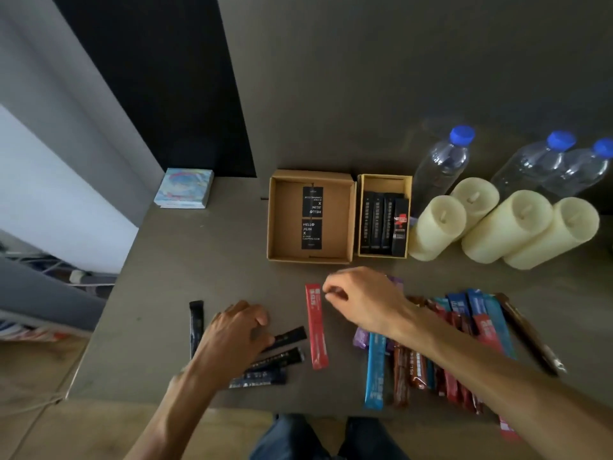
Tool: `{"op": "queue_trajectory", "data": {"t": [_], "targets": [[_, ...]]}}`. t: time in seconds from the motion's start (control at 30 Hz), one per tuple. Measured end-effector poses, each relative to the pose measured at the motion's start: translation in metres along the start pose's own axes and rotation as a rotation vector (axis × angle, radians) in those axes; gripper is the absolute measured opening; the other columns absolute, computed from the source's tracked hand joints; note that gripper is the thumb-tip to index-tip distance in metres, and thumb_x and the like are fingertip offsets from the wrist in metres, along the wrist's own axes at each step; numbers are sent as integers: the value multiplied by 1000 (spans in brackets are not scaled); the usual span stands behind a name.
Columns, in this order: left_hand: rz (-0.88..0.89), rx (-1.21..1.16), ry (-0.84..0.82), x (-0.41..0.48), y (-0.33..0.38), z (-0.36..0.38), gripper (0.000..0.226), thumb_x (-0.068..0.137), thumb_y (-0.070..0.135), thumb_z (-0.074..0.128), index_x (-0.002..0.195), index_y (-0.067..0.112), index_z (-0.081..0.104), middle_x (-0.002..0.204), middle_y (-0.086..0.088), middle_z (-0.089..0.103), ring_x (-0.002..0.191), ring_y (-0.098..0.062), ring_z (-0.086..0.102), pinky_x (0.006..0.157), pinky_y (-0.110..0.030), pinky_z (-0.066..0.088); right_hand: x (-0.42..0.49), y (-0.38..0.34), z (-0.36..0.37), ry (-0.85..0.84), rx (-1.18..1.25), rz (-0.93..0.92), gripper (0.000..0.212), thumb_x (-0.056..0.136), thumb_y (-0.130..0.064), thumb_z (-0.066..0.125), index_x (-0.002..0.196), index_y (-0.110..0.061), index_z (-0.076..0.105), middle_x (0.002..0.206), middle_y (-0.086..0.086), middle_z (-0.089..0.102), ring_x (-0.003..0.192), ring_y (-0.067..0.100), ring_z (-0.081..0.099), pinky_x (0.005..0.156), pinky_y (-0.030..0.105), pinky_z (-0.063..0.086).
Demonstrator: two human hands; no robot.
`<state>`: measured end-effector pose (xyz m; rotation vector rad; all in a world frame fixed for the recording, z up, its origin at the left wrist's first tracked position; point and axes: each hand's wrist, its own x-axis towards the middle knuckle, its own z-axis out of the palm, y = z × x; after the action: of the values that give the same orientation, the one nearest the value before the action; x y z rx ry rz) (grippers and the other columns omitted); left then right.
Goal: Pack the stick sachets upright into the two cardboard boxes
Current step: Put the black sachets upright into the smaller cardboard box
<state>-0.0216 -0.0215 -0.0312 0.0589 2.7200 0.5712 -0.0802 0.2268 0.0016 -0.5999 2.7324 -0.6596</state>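
Two open cardboard boxes stand side by side at the table's middle. The larger brown box [275, 224] holds only two black labels on its floor. The smaller yellow box [384, 180] holds several dark stick sachets [378, 224] packed side by side. My left hand [235, 330] presses down on a fan of black sachets [285, 338], fingers curled over their ends. A lone black sachet [195, 327] lies left of it. My right hand [361, 300] hovers by the top end of a red sachet [316, 327], thumb and forefinger slightly apart, holding nothing.
A heap of blue, red, brown and purple sachets [447, 343] lies at the right under my forearm. Several cream candles [507, 227] and three blue-capped water bottles [441, 167] crowd the right of the boxes. A tissue pack [184, 189] sits at the far left corner.
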Motion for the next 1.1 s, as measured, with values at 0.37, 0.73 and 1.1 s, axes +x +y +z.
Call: {"op": "queue_trajectory", "data": {"t": [0.37,0.73,1.1], "targets": [[43,-26,33,-13,-2,-7,10,87,30,63,97,31,62,101,14,59,100,-12,58,82,-27,43,4,-27,43,-120,160,45,24,99,-39,59,95,-20,72,90,-6,67,78,9,64,71,28,51],[86,-429,364,-8,33,-9,22,83,27,74,97,34,58,93,18,62,85,1,59,71,-13,47,5,-18,-16,-95,905,398,10,99,-6,62,96,2,67,78,16,75,57,18,67,41,22,40],[23,-931,211,5,78,-5,17,94,17,63,80,14,72,66,5,67,61,-3,60,58,-14,45,-8,8,-58,14,847,324,7,95,-9,69,92,-3,71,75,5,71,60,14,63,47,21,41]]}}
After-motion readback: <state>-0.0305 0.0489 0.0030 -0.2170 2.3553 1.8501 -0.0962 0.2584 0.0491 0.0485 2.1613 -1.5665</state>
